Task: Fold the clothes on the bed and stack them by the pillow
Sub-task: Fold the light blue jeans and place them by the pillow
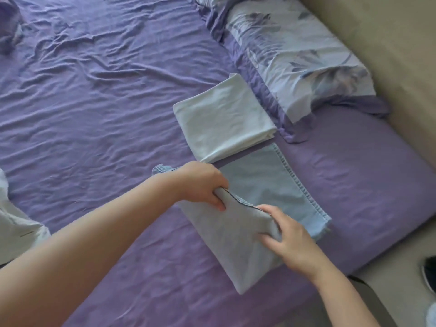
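Observation:
A light blue denim garment [266, 182] lies half folded near the bed's right edge, its stitched hem running along its right side. My left hand [203, 182] grips the folded-over flap's upper edge. My right hand [285, 234] holds the same flap's right edge, fingers curled round the fabric. A folded white garment [224, 121] sits just beyond, beside the floral pillow [295, 53].
The wrinkled purple sheet [106, 102] covers the bed. A pale garment [16, 227] lies at the left edge and a bunched purple cloth [9, 24] at the top left. Beige floor [401, 55] and a dark shoe [429, 274] are on the right.

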Demonstrator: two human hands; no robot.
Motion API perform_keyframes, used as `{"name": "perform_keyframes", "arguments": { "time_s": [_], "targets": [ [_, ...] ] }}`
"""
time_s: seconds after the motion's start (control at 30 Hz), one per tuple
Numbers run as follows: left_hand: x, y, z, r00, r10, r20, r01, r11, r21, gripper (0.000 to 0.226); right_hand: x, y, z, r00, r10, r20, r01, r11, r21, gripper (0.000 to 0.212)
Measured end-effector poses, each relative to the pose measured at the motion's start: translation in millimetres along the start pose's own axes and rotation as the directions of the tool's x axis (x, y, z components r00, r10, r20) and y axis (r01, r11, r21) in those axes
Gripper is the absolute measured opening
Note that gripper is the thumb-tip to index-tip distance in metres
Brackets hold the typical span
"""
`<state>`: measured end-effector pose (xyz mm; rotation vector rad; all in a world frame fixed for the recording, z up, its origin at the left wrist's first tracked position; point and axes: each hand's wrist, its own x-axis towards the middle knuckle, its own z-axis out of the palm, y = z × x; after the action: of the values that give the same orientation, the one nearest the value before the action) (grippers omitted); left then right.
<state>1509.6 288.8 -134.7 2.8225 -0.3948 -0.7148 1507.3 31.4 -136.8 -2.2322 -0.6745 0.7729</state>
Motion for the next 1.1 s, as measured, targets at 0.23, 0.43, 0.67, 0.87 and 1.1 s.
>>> {"name": "perform_keyframes", "arguments": {
  "time_s": [0.23,0.43,0.67,0.87,1.1],
  "targets": [
    [74.6,-6.3,-65.2,0.99,-0.121,0.071,0.127,0.989,-0.077,0.033,-12.9,82.4,-49.0,0.953,0.259,-0.159,-0.188,0.914,0.36,0.033],
    [162.9,27.4,-47.8,0.975,-0.202,-0.094,0.186,0.971,-0.149,0.028,3.8,147.6,-61.0,0.864,0.409,-0.293,-0.276,0.872,0.404,0.034],
    [220.1,65.1,39.8,0.891,-0.384,-0.242,0.403,0.915,0.032,0.064,41.5,211.6,-54.2,0.901,0.302,-0.312,-0.336,0.94,-0.058,0.042],
    [180.1,94.8,115.1,0.83,-0.498,-0.25,0.483,0.867,-0.124,0.079,57.3,227.3,-51.0,0.928,0.331,-0.174,-0.345,0.937,-0.058,0.059],
    [126.4,127.3,148.2,0.584,-0.799,-0.147,0.682,0.58,-0.446,0.088,93.2,221.9,-62.0,0.918,0.398,0.002,-0.397,0.917,0.037,0.05]
  ]
}}
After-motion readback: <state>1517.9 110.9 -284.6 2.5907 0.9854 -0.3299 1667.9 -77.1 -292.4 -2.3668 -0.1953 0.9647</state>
